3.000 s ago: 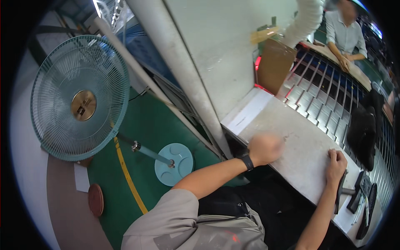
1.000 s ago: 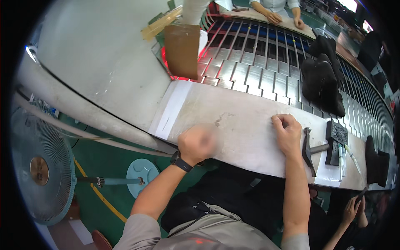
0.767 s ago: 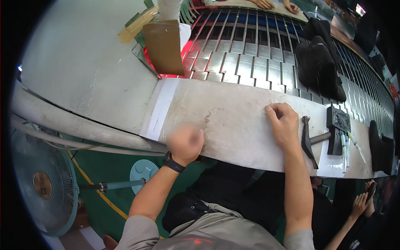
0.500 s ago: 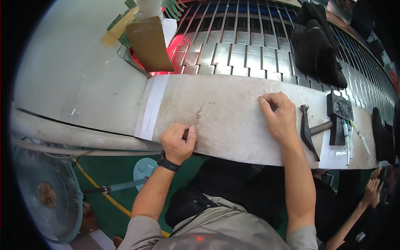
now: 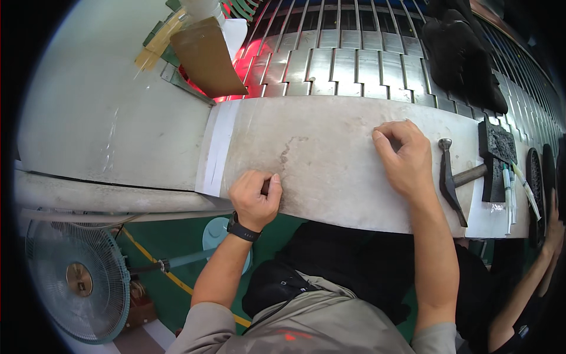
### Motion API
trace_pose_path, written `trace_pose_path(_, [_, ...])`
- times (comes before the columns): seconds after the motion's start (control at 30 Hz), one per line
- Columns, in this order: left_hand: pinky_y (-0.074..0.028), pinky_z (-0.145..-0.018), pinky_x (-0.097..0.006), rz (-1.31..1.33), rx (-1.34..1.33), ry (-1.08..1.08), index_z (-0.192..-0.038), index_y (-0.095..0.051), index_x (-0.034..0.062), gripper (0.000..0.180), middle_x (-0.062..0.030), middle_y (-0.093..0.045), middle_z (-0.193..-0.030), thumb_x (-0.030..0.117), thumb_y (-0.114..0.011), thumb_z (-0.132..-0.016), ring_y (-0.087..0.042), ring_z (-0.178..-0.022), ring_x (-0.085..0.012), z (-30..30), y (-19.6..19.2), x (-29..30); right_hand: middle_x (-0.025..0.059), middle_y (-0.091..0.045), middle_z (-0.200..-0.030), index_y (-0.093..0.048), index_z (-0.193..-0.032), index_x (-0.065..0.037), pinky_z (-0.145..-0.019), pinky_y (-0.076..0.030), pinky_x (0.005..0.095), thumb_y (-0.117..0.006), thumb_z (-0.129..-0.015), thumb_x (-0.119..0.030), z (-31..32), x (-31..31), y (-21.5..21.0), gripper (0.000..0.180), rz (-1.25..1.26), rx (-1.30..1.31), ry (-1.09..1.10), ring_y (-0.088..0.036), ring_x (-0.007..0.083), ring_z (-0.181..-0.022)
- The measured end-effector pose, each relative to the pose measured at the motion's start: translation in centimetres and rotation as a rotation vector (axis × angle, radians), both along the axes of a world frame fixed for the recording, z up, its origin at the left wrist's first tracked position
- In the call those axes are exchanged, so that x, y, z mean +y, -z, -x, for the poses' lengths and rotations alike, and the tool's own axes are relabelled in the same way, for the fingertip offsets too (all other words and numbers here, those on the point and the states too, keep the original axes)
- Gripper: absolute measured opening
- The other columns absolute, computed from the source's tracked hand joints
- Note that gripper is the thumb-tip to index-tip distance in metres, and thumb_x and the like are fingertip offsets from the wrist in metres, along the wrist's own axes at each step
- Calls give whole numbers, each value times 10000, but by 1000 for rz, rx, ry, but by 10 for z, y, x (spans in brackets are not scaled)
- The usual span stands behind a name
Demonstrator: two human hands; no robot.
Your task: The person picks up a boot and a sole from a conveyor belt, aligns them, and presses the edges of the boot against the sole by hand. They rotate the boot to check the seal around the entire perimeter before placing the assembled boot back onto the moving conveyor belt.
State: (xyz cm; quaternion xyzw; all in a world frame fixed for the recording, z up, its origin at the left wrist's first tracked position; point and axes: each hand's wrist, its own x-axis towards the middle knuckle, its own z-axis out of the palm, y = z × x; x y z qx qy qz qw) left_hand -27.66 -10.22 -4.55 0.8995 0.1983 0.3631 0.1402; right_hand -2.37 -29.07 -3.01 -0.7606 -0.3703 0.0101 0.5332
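My left hand (image 5: 256, 199) rests in a loose fist near the front edge of the pale work surface (image 5: 330, 159), a dark band on its wrist. Farther back and to the right, my right hand (image 5: 407, 156) lies on the same surface, its fingers curled under and the thumb bent toward them. Nothing shows in either hand. A hammer (image 5: 450, 183) with a dark head lies just right of my right hand, its handle end against a black block (image 5: 495, 144). Several slim syringe-like tubes (image 5: 508, 197) lie by that block.
Behind the surface runs a slatted metal conveyor (image 5: 348, 71) carrying a black shoe-like item (image 5: 460, 56). A brown cardboard flap (image 5: 209, 59) hangs at its left. A floor fan (image 5: 79, 277) stands lower left. At far right, a co-worker's arm (image 5: 527, 283) reaches toward black soles (image 5: 535, 194).
My view has shifted slightly, so the table items sit farther right. Both hands keep their poses. The co-worker's hand has come up to the soles, and the black item on the conveyor has moved slightly.
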Motion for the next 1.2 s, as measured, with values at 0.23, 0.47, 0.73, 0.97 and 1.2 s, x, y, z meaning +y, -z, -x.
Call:
trace_pose_path(0.23, [-443, -535, -415, 9, -24, 4, -783, -666, 57, 136, -88, -607, -667, 49, -781, -856, -586, -574, -299, 1, 2, 3, 134, -760, -864, -739, -864, 2, -1070, -478, 487, -725, -923, -134, 0, 2, -2, 148, 19, -45, -19, -684, 328, -843])
trace_pose_path(0.47, [-458, -551, -410, -39, 25, -4, -798, -673, 56, 141, -104, -609, -685, 95, -762, -901, -595, -594, -300, 9, -3, 8, 148, -752, -886, -749, -908, 17, -887, -538, 409, -734, -926, -102, 3, 7, -2, 122, 38, -13, 7, -691, 317, -872])
trace_pose_path(0.73, [-475, -572, -449, -56, -93, -9, -757, -647, 78, 155, -102, -605, -701, 120, -772, -840, -613, -638, -338, 3, 3, 2, 118, -742, -1022, -745, -1039, 36, -920, -529, 328, -711, -1019, -116, -7, -9, 18, 157, 76, 16, -59, -688, 198, -963])
trace_pose_path(0.97, [-484, -600, -449, -42, -133, -23, -765, -647, 82, 155, -96, -603, -720, 141, -773, -835, -618, -663, -324, 9, 4, 4, 92, -742, -1045, -742, -1080, 45, -948, -524, 323, -678, -1047, -127, -3, -4, 19, 186, 123, 69, -56, -675, 165, -995])
trace_pose_path(1.2, [-482, -610, -440, -33, -131, -22, -772, -634, 84, 161, -93, -599, -740, 146, -769, -836, -617, -683, -317, 12, 3, 6, 97, -745, -1057, -747, -1091, 45, -967, -520, 322, -674, -1053, -142, -7, 0, 24, 205, 116, 65, -82, -677, 177, -1009])
